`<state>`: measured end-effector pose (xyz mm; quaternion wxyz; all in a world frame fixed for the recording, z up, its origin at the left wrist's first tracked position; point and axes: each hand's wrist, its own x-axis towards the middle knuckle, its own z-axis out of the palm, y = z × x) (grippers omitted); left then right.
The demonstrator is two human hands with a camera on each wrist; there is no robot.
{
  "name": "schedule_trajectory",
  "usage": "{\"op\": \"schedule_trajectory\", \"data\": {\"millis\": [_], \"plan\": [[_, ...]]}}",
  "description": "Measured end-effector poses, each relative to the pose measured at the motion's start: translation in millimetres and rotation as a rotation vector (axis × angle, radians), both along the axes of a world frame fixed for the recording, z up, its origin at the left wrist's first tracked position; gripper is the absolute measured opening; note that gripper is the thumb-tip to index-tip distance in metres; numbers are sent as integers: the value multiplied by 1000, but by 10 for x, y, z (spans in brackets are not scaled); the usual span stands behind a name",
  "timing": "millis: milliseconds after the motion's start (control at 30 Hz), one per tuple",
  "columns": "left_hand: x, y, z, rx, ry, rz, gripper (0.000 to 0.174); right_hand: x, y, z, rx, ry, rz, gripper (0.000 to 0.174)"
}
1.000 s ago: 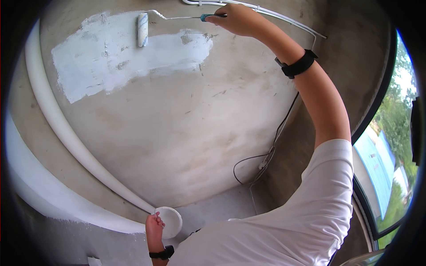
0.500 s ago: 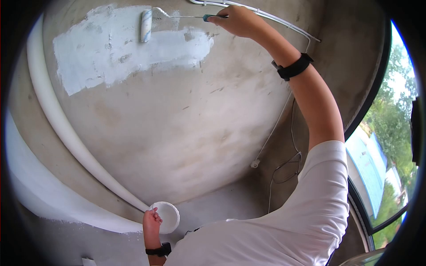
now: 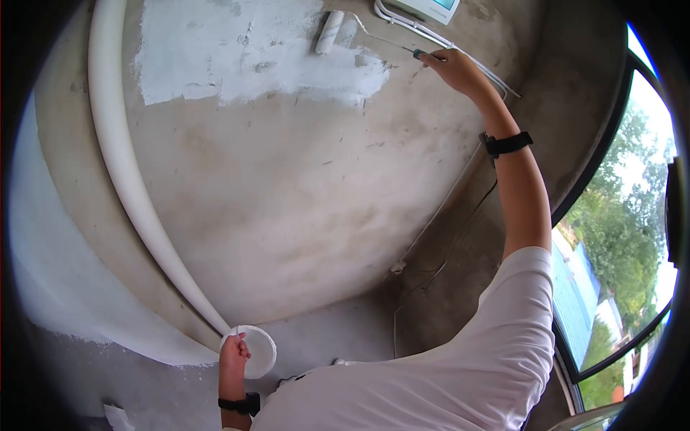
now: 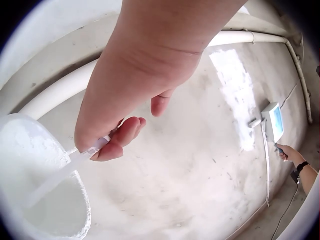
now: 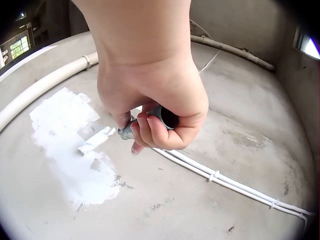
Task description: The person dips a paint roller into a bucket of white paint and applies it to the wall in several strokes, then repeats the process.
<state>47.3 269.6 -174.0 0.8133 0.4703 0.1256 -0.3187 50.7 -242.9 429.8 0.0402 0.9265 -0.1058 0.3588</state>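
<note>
Small white foam paint roller (image 3: 330, 32), lying against the top edge of the streaky white painted patch (image 3: 237, 50), judged mid-stroke. Right hand (image 3: 449, 66) fingers (image 5: 160, 132) are curled tight round its dark cylindrical grip (image 5: 167, 117). Left hand (image 3: 232, 353) pinches the thin translucent bail (image 4: 65, 167) of a round white paint tub (image 3: 264, 343) (low, beside the smooth white pipe (image 3: 122, 165)). Covering the pitted grey concrete wall (image 3: 302, 201) likely calls for reloading.

Probably an unfinished room under renovation: bare cement wall (image 3: 302, 215), white paint patch (image 3: 237, 50) upper left, exposed pipe (image 3: 118, 158), loose cables (image 3: 431, 220).
</note>
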Motion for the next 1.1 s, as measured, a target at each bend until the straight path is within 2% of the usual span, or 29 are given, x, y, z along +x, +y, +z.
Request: {"op": "schedule_trajectory", "data": {"millis": [100,300,467,667,900,1100], "plan": [[-4,87,-20,6,-20,-2,31,142,182,17,10,16,-15,54],[-99,366,-52,9,-56,71,31,-82,-327,-69,14,51,-15,56],[-61,453,53,0,-6,-16,31,220,277,-67,2,-28,33,57],[-139,426,125,-33,3,-3,30,-12,-250,-130,3,0,3,56],[-258,198,278,27,-3,-1,32,278,306,-48,-30,-55,55,54],[-443,-10,316,41,-62,54,33,55,-488,-238,-9,-65,99,54]]}}
